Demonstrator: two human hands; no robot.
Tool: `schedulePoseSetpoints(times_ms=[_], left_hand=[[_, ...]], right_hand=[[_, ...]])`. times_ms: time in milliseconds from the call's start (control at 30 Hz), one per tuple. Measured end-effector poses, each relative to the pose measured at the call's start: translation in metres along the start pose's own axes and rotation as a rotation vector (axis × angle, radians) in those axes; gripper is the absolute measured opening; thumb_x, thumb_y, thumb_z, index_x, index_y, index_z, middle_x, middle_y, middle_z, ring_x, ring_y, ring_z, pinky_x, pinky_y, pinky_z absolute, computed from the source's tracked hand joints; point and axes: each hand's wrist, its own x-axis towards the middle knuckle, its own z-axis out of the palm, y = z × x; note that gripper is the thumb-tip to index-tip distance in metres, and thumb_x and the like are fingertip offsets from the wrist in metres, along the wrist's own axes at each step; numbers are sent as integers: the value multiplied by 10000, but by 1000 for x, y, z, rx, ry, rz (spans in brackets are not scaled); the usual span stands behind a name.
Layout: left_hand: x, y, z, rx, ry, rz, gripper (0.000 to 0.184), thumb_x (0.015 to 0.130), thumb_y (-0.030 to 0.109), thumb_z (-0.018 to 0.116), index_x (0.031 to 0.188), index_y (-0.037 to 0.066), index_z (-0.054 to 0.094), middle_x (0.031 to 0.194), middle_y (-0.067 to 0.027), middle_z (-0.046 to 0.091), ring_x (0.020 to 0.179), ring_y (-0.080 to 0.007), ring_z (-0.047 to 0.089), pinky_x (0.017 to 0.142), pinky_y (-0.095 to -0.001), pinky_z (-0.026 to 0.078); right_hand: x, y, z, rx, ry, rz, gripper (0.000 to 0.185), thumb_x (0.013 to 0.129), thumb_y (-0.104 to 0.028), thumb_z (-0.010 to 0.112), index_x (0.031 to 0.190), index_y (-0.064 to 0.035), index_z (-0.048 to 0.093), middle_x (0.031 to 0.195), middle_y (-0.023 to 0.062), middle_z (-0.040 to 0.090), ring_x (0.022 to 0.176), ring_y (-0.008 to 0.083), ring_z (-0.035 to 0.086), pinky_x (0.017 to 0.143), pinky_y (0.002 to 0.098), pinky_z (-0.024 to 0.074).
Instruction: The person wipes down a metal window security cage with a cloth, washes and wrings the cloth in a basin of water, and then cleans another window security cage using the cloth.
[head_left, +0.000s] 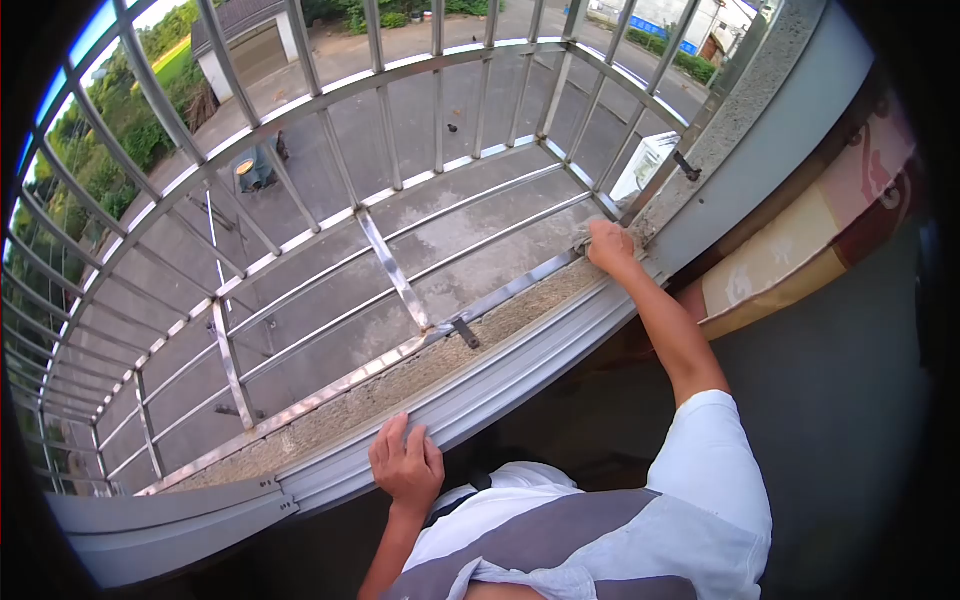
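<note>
fingers of the right hand (pixel 610 247) were curled into a narrow fist at the right end of the rough concrete sill (pixel 370 400), right of center in the frame; whether they gripped anything could not be told. fingers of the left hand (pixel 408 465) were loosely bent and slightly apart, tips on the pale window track (pixel 500 385), lower center. the track ran diagonally from lower left toward center right, beside the sill. a stainless-steel window guard (pixel 390 265) extended outward beyond it. a dark metal bracket (pixel 466 333) lay across the sill between the hands. patterned curtain (pixel 790 260) hung at right.
</note>
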Motion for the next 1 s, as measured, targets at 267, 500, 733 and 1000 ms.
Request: schedulePoseSetpoints(times_ms=[267,500,733,1000], left_hand=[[17,-3,-14,-473,68,-259,513,801,191,646,1252,10,483,1250,-172,496,1192,-322,459,1030,-390,324],[41,-17,2,-820,-184,-425,776,825,428,654,1392,26,310,1283,-165,433,1212,-264,416,1034,-347,307],[52,-4,-3,-1177,-106,-592,312,851,130,669,1122,34,548,1021,-70,585,909,-139,570,809,-256,460],[143,-8,3,-785,253,-390,411,774,2,696,1146,40,526,1085,-99,567,992,-191,581,859,-299,470]], right_hand=[[-114,-166,-30,1085,-397,-241,357,716,9,493,1055,-3,603,864,89,636,802,173,596,753,284,467],[-191,-234,-57,1634,-801,-152,430,770,42,479,1193,2,543,1025,62,607,950,109,557,849,246,443],[-193,-199,-69,1784,-975,-386,319,821,-17,596,1133,-20,532,1146,69,547,1097,167,517,948,314,413],[-169,-130,-35,747,235,-365,237,787,-76,608,1023,-52,598,1123,138,593,1127,346,513,968,435,377]])
